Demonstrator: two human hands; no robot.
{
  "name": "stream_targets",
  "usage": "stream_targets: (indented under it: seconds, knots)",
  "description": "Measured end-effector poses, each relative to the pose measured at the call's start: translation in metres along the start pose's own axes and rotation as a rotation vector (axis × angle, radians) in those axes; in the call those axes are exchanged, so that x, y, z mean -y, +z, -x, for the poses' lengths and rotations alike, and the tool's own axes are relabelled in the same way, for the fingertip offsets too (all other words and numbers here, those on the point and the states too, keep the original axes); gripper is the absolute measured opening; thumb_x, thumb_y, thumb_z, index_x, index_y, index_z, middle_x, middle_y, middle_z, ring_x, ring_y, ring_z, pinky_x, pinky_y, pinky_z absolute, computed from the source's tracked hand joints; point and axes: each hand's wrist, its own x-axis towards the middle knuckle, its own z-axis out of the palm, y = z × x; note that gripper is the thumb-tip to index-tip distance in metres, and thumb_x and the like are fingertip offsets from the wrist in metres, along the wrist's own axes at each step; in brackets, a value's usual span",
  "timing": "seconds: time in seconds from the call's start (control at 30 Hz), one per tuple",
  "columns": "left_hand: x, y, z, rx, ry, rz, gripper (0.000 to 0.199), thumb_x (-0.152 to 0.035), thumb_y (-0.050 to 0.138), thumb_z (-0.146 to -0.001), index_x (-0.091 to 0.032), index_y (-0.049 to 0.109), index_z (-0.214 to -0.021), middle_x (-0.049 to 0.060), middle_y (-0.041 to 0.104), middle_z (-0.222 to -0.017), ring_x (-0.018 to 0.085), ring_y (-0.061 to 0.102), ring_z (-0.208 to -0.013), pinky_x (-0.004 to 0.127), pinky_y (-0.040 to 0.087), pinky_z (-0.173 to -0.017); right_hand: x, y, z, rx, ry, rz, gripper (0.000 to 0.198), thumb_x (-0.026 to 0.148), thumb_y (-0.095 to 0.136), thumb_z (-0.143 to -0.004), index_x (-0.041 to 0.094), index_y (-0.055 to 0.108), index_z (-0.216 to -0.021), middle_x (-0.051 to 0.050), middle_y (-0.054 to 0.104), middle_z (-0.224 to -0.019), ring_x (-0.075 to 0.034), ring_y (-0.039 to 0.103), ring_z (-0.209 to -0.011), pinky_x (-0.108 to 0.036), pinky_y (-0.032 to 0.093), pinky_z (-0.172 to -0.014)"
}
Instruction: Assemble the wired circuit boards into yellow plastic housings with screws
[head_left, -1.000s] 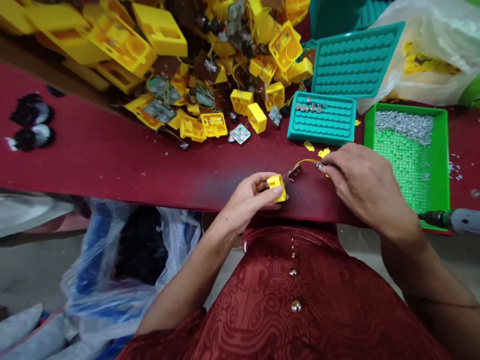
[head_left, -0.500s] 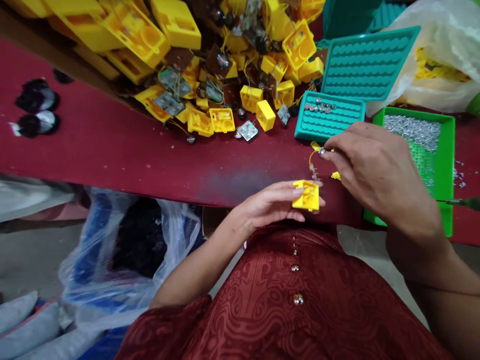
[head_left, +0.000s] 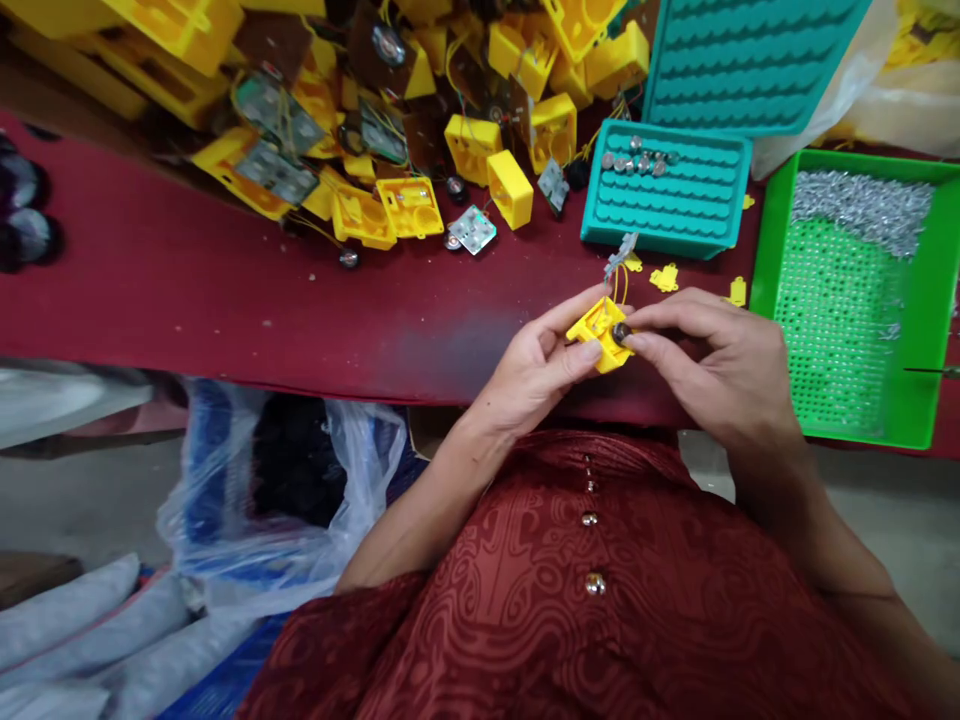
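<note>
My left hand (head_left: pixel 536 370) grips a small yellow plastic case (head_left: pixel 602 338), its open side facing up, between thumb and fingers. My right hand (head_left: pixel 712 365) pinches a small dark round speaker (head_left: pixel 621 333) with thumb and forefinger, right at the case's right side. Whether the speaker sits inside the case I cannot tell. Yellow wires run up from the case to a small grey circuit board (head_left: pixel 621 257) sticking up above it. Small flat yellow pieces (head_left: pixel 664 278) lie on the red-covered table just beyond my right hand.
A teal box (head_left: pixel 667 190) holding several button cells stands behind my hands, its ridged lid raised. On the right, a green basket (head_left: pixel 847 430) contains many screws. A heap of yellow cases with boards (head_left: pixel 510 190) fills the back left. Below the table's edge is a plastic-lined blue crate (head_left: pixel 202 470).
My right hand has brought the speaker down and left to the yellow case. My left hand has turned and raised the case, and the view has shifted.
</note>
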Motion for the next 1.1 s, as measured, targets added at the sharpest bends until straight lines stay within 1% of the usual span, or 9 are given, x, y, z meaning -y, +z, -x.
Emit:
stream_targets:
  seconds: [0.1,0.23,0.3,0.47,0.6,0.73,0.93,1.03,1.1]
  knots:
    - [0.005,-0.003,-0.002,0.040,0.050,-0.055,0.062,-0.040,0.095,-0.079,-0.023,0.074,-0.136,0.010,0.078,-0.143,0.029,0.069,-0.141,0.038,0.056,-0.117,-0.003,0.000,0.004,-0.002,-0.025,0.038,0.009,0.019,0.075,-0.095,0.022,0.083,-0.099,-0.003,0.079,-0.094,-0.015,0.072,-0.084,-0.029,0.056,-0.078]
    - [0.015,-0.013,-0.009,0.131,0.160,-0.140,0.065,-0.044,0.095,-0.081,-0.027,0.072,-0.139,0.011,0.072,-0.152,0.033,0.068,-0.142,0.043,0.059,-0.115,-0.004,-0.001,0.006,0.031,-0.005,0.021,0.010,0.019,0.075,-0.095,0.022,0.084,-0.098,-0.002,0.079,-0.093,-0.015,0.071,-0.082,-0.028,0.056,-0.078]
    - [0.018,-0.018,-0.012,0.172,0.215,-0.192,0.065,-0.044,0.094,-0.083,-0.029,0.071,-0.142,0.010,0.071,-0.154,0.033,0.068,-0.142,0.044,0.061,-0.114,-0.003,-0.001,0.007,0.018,-0.018,0.008,0.010,0.016,0.075,-0.094,0.020,0.083,-0.098,-0.003,0.079,-0.093,-0.015,0.072,-0.083,-0.028,0.057,-0.078]
    - [0.014,-0.021,-0.011,0.181,0.289,-0.347,0.064,-0.045,0.090,-0.087,-0.030,0.069,-0.146,0.008,0.072,-0.153,0.033,0.070,-0.139,0.044,0.063,-0.112,0.000,0.002,0.012,-0.044,-0.095,0.124,0.009,0.015,0.072,-0.098,0.017,0.081,-0.099,-0.004,0.078,-0.094,-0.015,0.072,-0.087,-0.029,0.058,-0.082]
    - [0.011,-0.020,-0.008,0.155,0.297,-0.406,0.061,-0.043,0.089,-0.088,-0.031,0.070,-0.145,0.007,0.073,-0.152,0.033,0.073,-0.135,0.045,0.065,-0.108,0.000,0.001,0.014,-0.038,-0.164,0.193,0.010,0.014,0.070,-0.100,0.015,0.079,-0.098,-0.006,0.077,-0.093,-0.015,0.070,-0.085,-0.030,0.058,-0.081]
    - [0.010,-0.018,-0.007,0.139,0.297,-0.411,0.061,-0.042,0.091,-0.086,-0.030,0.072,-0.143,0.007,0.074,-0.148,0.035,0.073,-0.134,0.046,0.064,-0.108,-0.002,0.000,0.014,-0.041,-0.245,0.274,0.011,0.015,0.067,-0.102,0.014,0.078,-0.099,-0.006,0.077,-0.094,-0.016,0.070,-0.085,-0.031,0.056,-0.078]
    - [0.005,-0.014,-0.007,0.126,0.248,-0.377,0.061,-0.044,0.092,-0.084,-0.029,0.074,-0.140,0.008,0.074,-0.149,0.035,0.070,-0.139,0.046,0.063,-0.111,0.002,-0.003,0.012,-0.033,-0.267,0.291,0.010,0.013,0.065,-0.101,0.015,0.075,-0.099,-0.005,0.074,-0.092,-0.015,0.066,-0.084,-0.031,0.053,-0.078]
    - [0.005,-0.014,-0.005,0.142,0.231,-0.366,0.060,-0.043,0.091,-0.086,-0.029,0.073,-0.142,0.008,0.073,-0.150,0.033,0.071,-0.137,0.043,0.063,-0.110,0.004,-0.006,0.012,0.025,-0.260,0.276,0.015,0.013,0.063,-0.102,0.015,0.073,-0.092,-0.005,0.073,-0.092,-0.015,0.064,-0.082,-0.032,0.051,-0.076]
    - [0.005,-0.016,-0.003,0.156,0.233,-0.357,0.059,-0.041,0.090,-0.087,-0.030,0.073,-0.142,0.008,0.073,-0.151,0.032,0.071,-0.137,0.042,0.063,-0.109,0.003,-0.007,0.013,0.076,-0.277,0.302,0.017,0.013,0.060,-0.103,0.015,0.073,-0.092,-0.007,0.072,-0.092,-0.016,0.062,-0.083,-0.032,0.050,-0.076]
